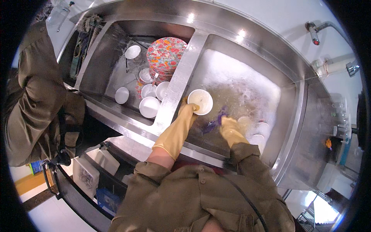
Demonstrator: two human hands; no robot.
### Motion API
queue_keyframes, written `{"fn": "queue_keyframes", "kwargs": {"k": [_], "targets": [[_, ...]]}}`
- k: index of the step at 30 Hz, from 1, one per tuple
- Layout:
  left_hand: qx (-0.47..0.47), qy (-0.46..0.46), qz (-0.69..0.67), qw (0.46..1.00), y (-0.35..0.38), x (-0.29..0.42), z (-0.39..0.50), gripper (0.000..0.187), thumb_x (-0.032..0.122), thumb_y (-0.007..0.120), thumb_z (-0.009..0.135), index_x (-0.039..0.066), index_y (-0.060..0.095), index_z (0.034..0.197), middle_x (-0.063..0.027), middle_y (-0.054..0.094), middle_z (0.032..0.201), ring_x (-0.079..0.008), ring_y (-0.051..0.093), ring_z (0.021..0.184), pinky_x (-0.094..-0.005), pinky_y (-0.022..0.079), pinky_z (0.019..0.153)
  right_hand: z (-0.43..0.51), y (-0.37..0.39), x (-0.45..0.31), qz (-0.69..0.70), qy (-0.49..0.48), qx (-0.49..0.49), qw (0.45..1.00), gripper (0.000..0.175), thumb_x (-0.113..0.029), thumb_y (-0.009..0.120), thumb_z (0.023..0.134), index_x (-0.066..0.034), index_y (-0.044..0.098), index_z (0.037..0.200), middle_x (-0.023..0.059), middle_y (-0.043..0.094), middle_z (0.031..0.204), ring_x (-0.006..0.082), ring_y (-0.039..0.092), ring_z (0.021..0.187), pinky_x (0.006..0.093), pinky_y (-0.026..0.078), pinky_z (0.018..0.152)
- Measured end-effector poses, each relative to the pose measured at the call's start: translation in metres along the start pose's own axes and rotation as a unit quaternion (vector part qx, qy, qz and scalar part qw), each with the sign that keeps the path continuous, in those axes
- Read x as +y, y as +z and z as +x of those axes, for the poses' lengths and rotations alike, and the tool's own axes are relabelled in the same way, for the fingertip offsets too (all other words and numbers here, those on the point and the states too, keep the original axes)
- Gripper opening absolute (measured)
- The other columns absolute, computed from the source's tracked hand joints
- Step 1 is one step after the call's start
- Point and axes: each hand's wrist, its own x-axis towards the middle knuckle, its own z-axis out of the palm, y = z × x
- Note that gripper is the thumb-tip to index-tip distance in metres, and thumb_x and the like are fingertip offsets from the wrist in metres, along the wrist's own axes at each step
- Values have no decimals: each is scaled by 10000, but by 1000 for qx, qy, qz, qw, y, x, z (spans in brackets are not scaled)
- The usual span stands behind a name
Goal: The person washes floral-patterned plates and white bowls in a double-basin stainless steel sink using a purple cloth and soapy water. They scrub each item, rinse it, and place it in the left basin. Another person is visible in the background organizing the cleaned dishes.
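My left hand, in a yellow rubber glove, grips a white bowl by its rim, thumb inside. The bowl is tilted towards me above the murky water of the right sink basin. Right of it, my gloved right hand holds a purple scrubbing cloth at the water's surface. More purple material shows under the water nearby; whether it is the same piece I cannot tell. Close to my right wrist, several pale dishes lie partly hidden under suds.
The left basin holds a stack of floral plates and several white bowls. A metal divider separates the basins. A faucet juts from the wall at right. Another person's sleeve is at far left, beside an open drawer.
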Motion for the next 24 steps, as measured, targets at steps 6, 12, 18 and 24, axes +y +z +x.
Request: {"fn": "queue_keyframes", "kwargs": {"k": [6, 12, 18, 24], "targets": [[38, 46, 198, 978, -16, -21, 33, 853, -51, 644, 610, 36, 478, 1441, -187, 592, 1328, -351, 589, 1245, -383, 502, 1015, -23, -55, 14, 535, -19, -166, 828, 389, -103, 651, 960, -40, 618, 1342, 104, 714, 1175, 254, 694, 1066, 406, 563, 955], [82, 71, 330, 938, -27, -38, 58, 923, -59, 725, 651, 158, 486, 1516, -135, 639, 1403, -326, 598, 1294, -398, 496, 1064, -90, -164, -12, 707, -199, -188, 651, 360, -88, 646, 976, 79, 603, 1292, 147, 700, 1188, 231, 693, 1065, 355, 583, 921], [18, 2, 272, 962, -6, -25, 34, 899, -89, 654, 685, 174, 475, 1526, -139, 695, 1180, -268, 674, 1017, -379, 557, 773, -49, -164, -24, 631, -212, -83, 741, 476, -137, 714, 920, 76, 587, 1326, 186, 689, 1254, 278, 673, 1151, 384, 528, 1024], [-71, 0, 195, 978, 12, -12, -1, 943, -101, 547, 655, 186, 449, 1547, -122, 673, 994, -220, 636, 792, -292, 459, 642, 21, -115, -43, 174, -410, 33, 895, 533, -177, 789, 819, -31, 621, 1303, 224, 661, 1262, 387, 601, 1244, 449, 473, 1060]]}}
